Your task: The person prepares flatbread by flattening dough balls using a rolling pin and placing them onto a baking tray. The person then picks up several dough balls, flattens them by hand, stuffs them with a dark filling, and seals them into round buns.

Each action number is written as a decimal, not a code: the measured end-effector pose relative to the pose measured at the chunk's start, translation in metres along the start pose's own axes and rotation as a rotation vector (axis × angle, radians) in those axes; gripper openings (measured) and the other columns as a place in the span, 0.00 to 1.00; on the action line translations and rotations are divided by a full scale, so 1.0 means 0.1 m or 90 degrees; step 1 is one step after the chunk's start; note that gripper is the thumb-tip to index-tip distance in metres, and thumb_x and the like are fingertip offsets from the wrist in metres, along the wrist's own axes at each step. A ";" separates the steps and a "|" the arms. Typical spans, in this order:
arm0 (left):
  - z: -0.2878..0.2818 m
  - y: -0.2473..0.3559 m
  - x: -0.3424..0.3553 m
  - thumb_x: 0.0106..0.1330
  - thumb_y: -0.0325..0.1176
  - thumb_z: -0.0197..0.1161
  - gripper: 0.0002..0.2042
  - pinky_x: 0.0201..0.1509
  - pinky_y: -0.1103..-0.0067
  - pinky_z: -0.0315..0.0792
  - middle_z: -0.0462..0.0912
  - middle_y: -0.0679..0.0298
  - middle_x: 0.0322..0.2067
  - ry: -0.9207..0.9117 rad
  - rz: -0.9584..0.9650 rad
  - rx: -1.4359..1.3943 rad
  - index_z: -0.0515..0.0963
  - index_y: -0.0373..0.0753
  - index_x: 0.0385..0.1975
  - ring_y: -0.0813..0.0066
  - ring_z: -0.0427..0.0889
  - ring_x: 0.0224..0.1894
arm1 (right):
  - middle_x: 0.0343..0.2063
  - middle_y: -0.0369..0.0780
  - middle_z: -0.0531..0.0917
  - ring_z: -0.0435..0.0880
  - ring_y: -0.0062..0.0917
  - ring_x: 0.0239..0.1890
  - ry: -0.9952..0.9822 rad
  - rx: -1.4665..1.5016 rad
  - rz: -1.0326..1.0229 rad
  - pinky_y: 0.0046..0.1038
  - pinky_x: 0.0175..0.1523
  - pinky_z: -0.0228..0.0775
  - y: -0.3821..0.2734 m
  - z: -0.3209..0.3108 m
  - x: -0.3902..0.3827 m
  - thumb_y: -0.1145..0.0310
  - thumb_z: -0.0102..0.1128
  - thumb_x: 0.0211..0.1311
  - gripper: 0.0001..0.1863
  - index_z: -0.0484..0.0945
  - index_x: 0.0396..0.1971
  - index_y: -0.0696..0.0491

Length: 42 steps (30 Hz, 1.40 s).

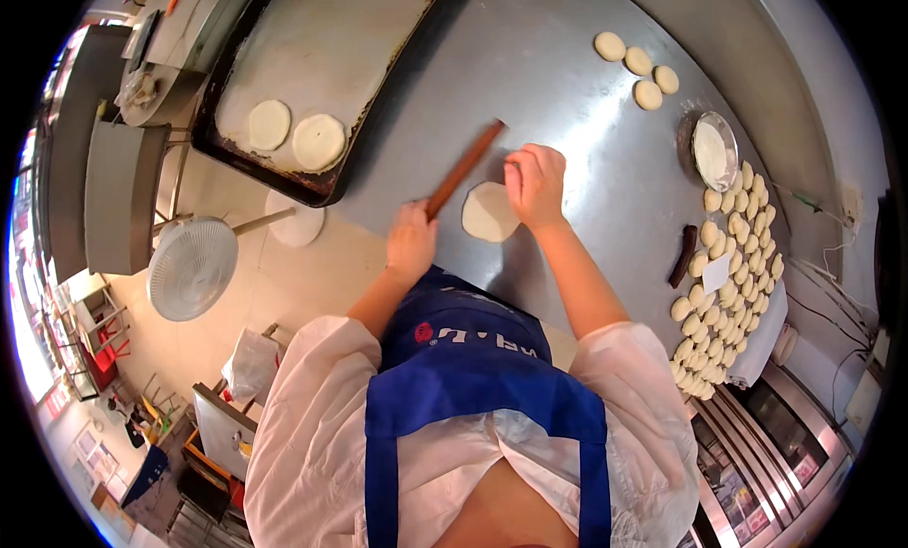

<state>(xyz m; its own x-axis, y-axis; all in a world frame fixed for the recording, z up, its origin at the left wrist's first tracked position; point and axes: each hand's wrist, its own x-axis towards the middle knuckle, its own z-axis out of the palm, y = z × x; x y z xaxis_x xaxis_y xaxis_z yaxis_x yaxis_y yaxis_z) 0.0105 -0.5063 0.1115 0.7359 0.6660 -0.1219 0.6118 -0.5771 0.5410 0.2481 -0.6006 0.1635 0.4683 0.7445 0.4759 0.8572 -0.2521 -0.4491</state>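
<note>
A thin wooden rolling pin (465, 168) slants up and to the right, its near end in the closed fingers of my left hand (411, 241). To its right lies a flat round of dough (487, 213) on the steel table (416, 122). My right hand (536, 184) is at the dough's right edge, its fingers curled and pressed together over that edge. Whether they pinch the dough is hard to see, though the edge appears to run up under them.
At the left, a dark-rimmed baking tray (355, 141) bears two flat dough rounds (319, 141). Several dough balls (637, 61) lie at the far right. A flour bowl (711, 153), a dark brown stick (683, 256) and many dough pieces (705, 345) line the right edge. A fan (193, 268) stands left.
</note>
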 end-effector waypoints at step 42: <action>0.21 0.72 0.91 0.60 0.41 0.69 0.20 0.59 0.67 0.73 0.81 0.53 0.50 -0.109 0.193 0.012 0.78 0.38 0.49 0.55 0.79 0.55 | 0.53 0.45 0.77 0.73 0.39 0.58 -0.119 -0.128 0.094 0.46 0.62 0.60 -0.01 -0.09 -0.78 0.54 0.65 0.55 0.29 0.74 0.54 0.53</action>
<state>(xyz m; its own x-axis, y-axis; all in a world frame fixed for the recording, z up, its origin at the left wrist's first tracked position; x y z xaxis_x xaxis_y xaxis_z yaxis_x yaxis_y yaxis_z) 0.1275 -0.4971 0.1213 0.9218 0.3753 -0.0965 0.3622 -0.7460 0.5589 0.2129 -0.6639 0.1337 0.5599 0.7865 0.2606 0.8164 -0.4701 -0.3353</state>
